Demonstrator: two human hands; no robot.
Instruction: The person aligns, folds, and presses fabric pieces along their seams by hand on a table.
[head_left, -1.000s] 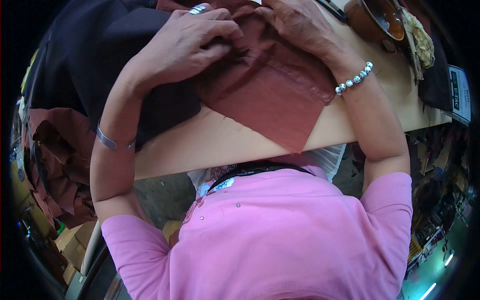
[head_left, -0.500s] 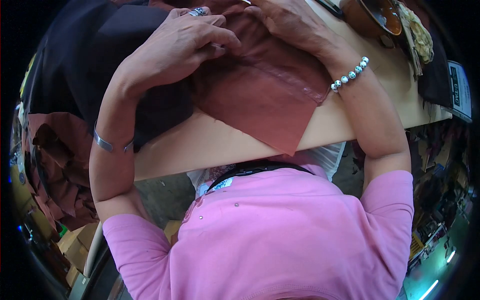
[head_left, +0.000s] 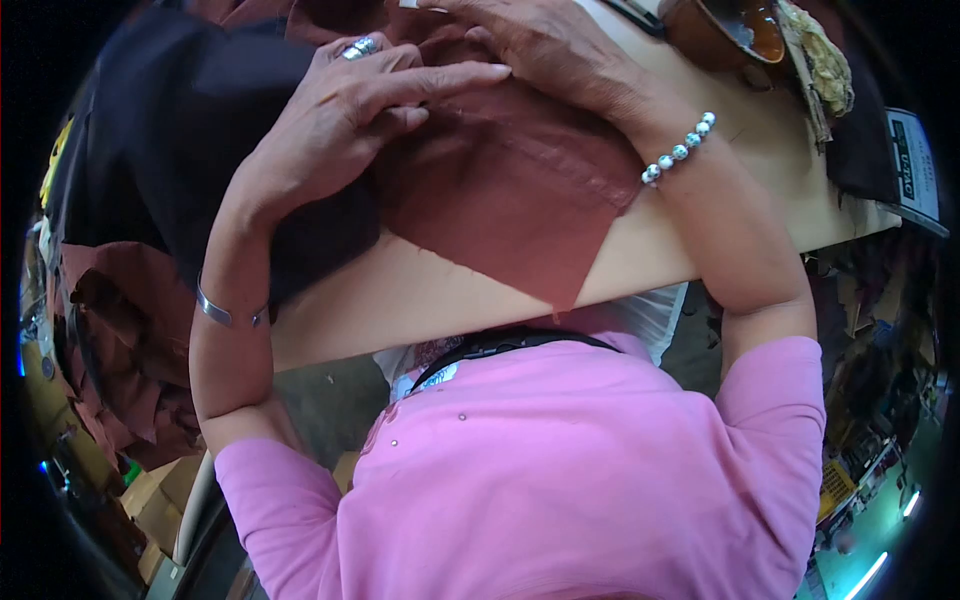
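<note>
A reddish-brown sheet, leather-like (head_left: 510,190), lies over the table edge, one corner pointing toward my body. My left hand (head_left: 370,95), wearing rings, rests on the sheet's upper left part. Its index finger stretches right toward my right hand, with the thumb lower and the other fingers bent. My right hand (head_left: 530,40) is on the sheet's far part at the top edge of view. Its fingers are bent together and partly cut off; a small white thing (head_left: 410,3) shows by the fingertips. I cannot make out what it is.
Black cloth (head_left: 200,110) covers the table's left side. A brown glazed pot (head_left: 715,35) stands at the far right beside a pale crumpled bundle (head_left: 825,65). The pale tabletop (head_left: 350,310) ends near my waist. Brown scraps (head_left: 130,340) hang at the left.
My left index finger has straightened and reaches further right, toward my right hand. My right hand has shifted slightly left and away from my body. The sheet appears a little further left.
</note>
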